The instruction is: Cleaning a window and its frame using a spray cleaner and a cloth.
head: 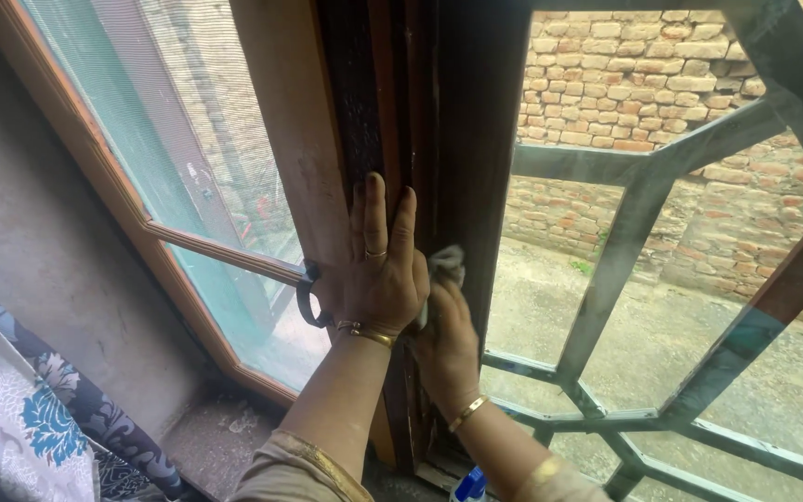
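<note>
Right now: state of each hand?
Left hand: open, flat against the wooden window frame.
Right hand: closed on a small grey cloth, pressed to the frame's edge.

Brown window frame [327, 139], grey cloth [445, 265], blue-floral curtain [48, 418].

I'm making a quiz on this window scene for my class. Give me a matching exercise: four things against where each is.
Things:
1. left hand
2. cloth
3. dark window handle
4. floral fabric

Places:
a. bottom left corner
b. flat on the wooden frame post
c. on the open sash, beside the left wrist
d. bunched in the right hand

Pairs: 1-b, 2-d, 3-c, 4-a
</note>
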